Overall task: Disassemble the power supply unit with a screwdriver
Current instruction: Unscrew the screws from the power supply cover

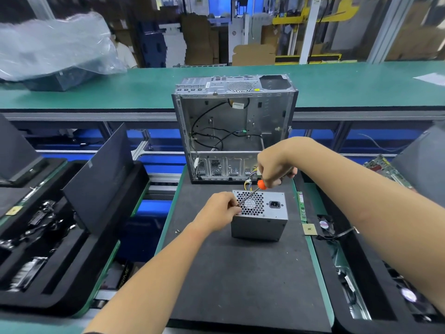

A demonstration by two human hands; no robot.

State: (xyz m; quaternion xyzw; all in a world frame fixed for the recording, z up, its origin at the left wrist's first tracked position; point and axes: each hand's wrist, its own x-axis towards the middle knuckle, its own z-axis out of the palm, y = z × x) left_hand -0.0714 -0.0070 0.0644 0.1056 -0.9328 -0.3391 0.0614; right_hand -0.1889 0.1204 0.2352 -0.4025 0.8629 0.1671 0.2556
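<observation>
My right hand [273, 169] is clenched round the orange-collared handle of a slim steel-shafted screwdriver [252, 192], gripping it from above. The shaft slants down and toward my left hand [218, 210], whose fingers are curled and pinching at the tip, at the upper left corner of the grey metal box-shaped power supply unit [260, 216]. That unit stands directly under both hands on the dark foam work mat [240, 273], its honeycomb fan grille and black mains socket turned up toward me. A bundle of yellow and black wires [249, 182] runs from its far side, just beneath my right hand.

My guess is that I am seating the tip in a corner screw. The risk is a slip: the shaft comes in at a steep slant, so the tip could cam out and jab my left fingertips or skate across the grille. A loosened screw could also drop and roll off the mat.

I cannot see the screw head or the tip itself; my left fingers cover them, so I cannot tell whether the bit is engaged. The handle is mostly buried in my right fist.

Beyond my hands stands an open, gutted silver computer case [234, 131]. Black foam trays [48, 249] of parts lie out past my left forearm.
</observation>
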